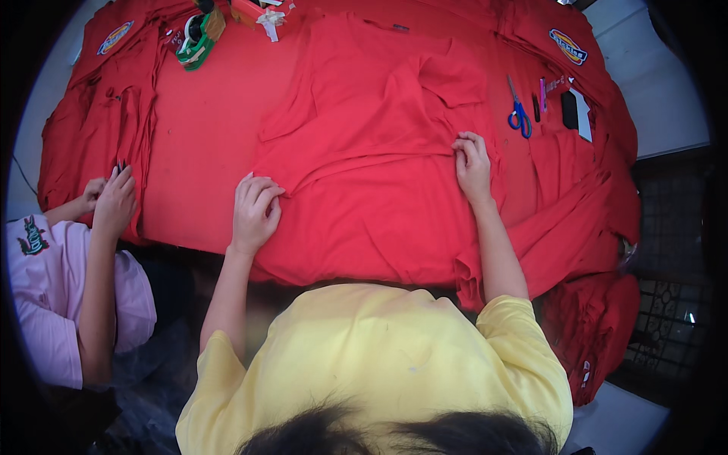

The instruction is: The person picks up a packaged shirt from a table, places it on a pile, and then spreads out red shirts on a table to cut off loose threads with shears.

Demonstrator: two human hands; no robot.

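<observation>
A red shirt (371, 144) lies spread on the red-covered table in front of me, with wrinkles running across its middle. My left hand (256, 214) is at its left side, fingers curled and closed on the cloth. Farther out, my right hand (474, 167) pinches the opposite edge of the same shirt, its fingers bent over the fabric. A small dark label shows at the shirt's far end. The near part of the cloth reaches the table's front edge, close to my body.
Blue-handled scissors (519, 114) lie at the right, beside pens and a black-and-white flat item (578, 114). A green tape dispenser (196, 44) stands far left. Red garments (584, 205) are heaped at right. At left, a co-worker's hands (114, 197) handle red cloth (98, 136).
</observation>
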